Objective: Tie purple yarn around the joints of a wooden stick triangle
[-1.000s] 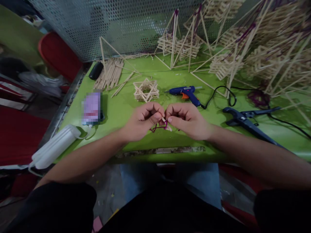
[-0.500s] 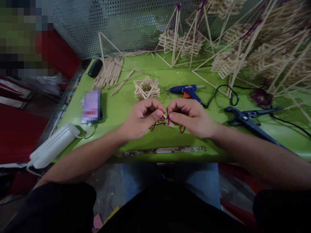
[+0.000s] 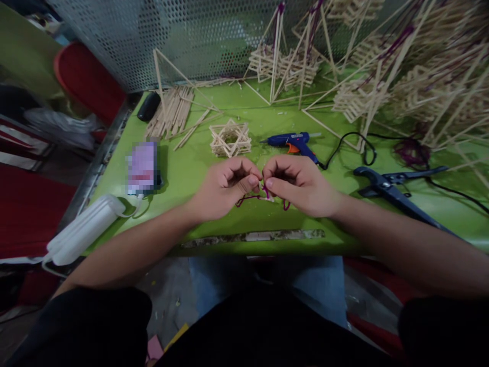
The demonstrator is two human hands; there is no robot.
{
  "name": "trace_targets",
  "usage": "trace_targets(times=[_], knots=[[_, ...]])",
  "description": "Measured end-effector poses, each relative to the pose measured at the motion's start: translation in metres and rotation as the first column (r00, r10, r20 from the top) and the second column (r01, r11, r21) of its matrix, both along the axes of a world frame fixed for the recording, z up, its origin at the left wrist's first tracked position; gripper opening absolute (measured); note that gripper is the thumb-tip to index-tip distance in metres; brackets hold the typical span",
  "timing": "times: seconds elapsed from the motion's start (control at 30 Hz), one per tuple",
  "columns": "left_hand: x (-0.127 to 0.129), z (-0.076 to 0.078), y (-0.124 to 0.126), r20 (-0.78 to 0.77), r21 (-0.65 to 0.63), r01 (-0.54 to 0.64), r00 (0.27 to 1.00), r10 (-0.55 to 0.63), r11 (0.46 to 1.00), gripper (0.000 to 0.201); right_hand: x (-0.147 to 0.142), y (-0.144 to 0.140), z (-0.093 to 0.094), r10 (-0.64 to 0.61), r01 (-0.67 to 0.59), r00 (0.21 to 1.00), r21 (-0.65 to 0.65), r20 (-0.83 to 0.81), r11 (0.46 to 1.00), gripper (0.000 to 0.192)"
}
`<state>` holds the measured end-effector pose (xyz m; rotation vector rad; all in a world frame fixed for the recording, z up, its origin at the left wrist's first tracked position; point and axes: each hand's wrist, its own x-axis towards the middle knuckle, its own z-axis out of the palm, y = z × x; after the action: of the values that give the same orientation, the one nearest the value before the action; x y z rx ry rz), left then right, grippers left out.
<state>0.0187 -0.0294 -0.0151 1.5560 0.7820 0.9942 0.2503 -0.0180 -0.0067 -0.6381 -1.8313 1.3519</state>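
A blue glue gun [image 3: 292, 141], star-shaped stick frame [image 3: 230, 138] and dark pliers [image 3: 397, 191] lie on the green table [image 3: 191, 168].

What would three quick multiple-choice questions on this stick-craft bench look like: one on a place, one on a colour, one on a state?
1. Where does the blue glue gun lie?
A. on the green table, beyond the hands
B. on the floor
C. in the left hand

2. What colour is the thin yarn between the hands?
A. white
B. purple
C. orange

3. How do the left hand and right hand stand?
A. flat, spread
B. apart
C. fingertips pinched together on the yarn

Answers: 1 A, it rests on the tabletop; 2 B, the strand shows purple; 3 C, both pinch it.
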Motion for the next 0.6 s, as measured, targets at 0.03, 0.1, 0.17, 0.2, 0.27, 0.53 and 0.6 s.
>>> trace_targets(times=[0.03, 0.1, 0.17, 0.2, 0.27, 0.53, 0.6], knots=[[0.0, 0.0003, -0.0002, -0.002, -0.001, -0.004, 1.0, 0.004, 1.0, 0.043, 0.0006, -0.0003, -0.001, -0.051, 0.052, 0.999, 0.076, -0.008, 0.996, 0.014], [-0.0003, 0.0009, 0.0002, -0.001, 0.005, -0.018, 1.0, 0.018, 1.0, 0.044, 0.0023, -0.001, -0.0022, -0.15, 0.158, 0.987, 0.242, -0.049, 0.957, 0.016], [-0.0008, 0.0014, 0.0011, 0.009, 0.017, -0.029, 1.0, 0.029, 0.999, 0.045, 0.0044, -0.0016, -0.0023, -0.191, 0.207, 0.978, 0.332, -0.081, 0.92, 0.023], [-0.001, 0.0017, 0.0017, 0.015, 0.023, -0.032, 0.999, 0.032, 0.999, 0.046, 0.0053, -0.0017, -0.0021, -0.191, 0.21, 0.978, 0.34, -0.088, 0.917, 0.026], [-0.0012, 0.0024, 0.0025, 0.015, 0.03, -0.037, 0.999, 0.036, 0.999, 0.047, 0.0067, -0.0013, -0.0021, -0.17, 0.192, 0.981, 0.34, -0.094, 0.921, 0.03], [-0.0009, 0.0025, 0.0046, 0.015, 0.023, -0.026, 1.0, 0.026, 0.999, 0.045, 0.0069, 0.0049, -0.01, -0.142, 0.163, 0.987, 0.558, -0.081, 0.814, 0.035], [-0.0008, 0.0015, 0.0051, 0.019, 0.013, -0.016, 1.0, 0.016, 1.0, 0.045, 0.0074, 0.0064, -0.0102, -0.146, 0.162, 0.986, 0.598, -0.077, 0.785, 0.037]])
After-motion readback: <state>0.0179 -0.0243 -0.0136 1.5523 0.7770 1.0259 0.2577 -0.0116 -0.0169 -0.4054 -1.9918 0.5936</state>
